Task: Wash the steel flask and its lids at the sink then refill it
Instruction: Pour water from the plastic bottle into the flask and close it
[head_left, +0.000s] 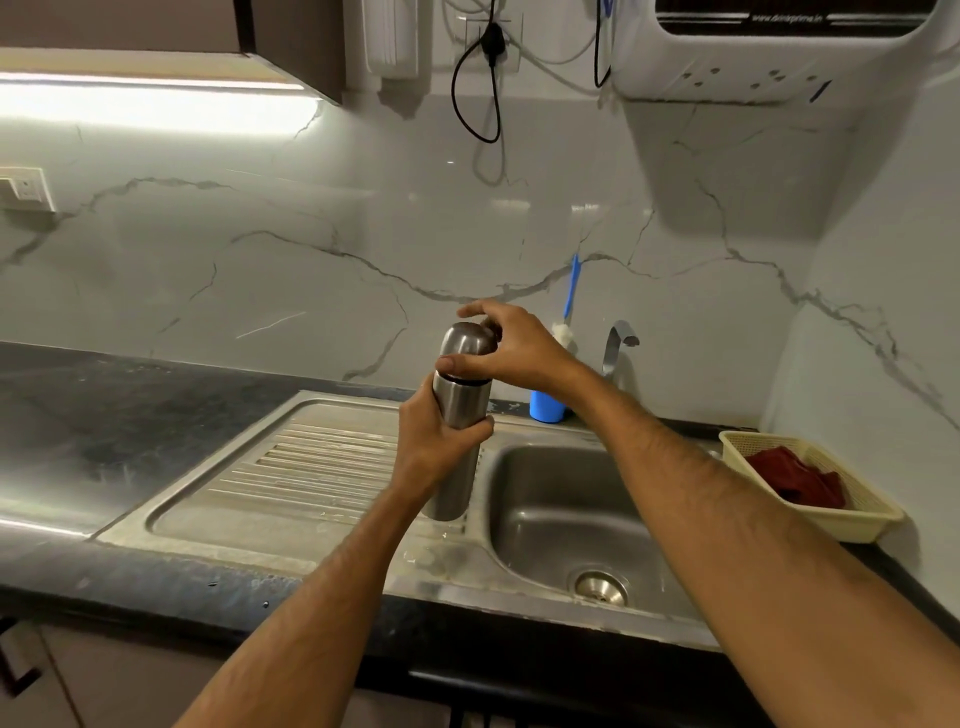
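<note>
Centre frame, you've got the flask (457, 421) upright, over the draining board just left of the basin (566, 514). Your left hand (434, 441) wraps its middle, fingers curled round the steel. Your right hand (511, 345) pinches the domed cap (465, 345), thumb on the seam. Smooth, rigid steel, likely slick once wet, so grip the body firmly and twist at the cap's rim. Tap (618, 348) waits, right of centre.

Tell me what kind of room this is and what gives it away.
Most likely a home kitchen. A steel sink with a ribbed drainboard is set into a dark countertop, a tap stands behind it, and the wall is a marble-look backsplash.
</note>
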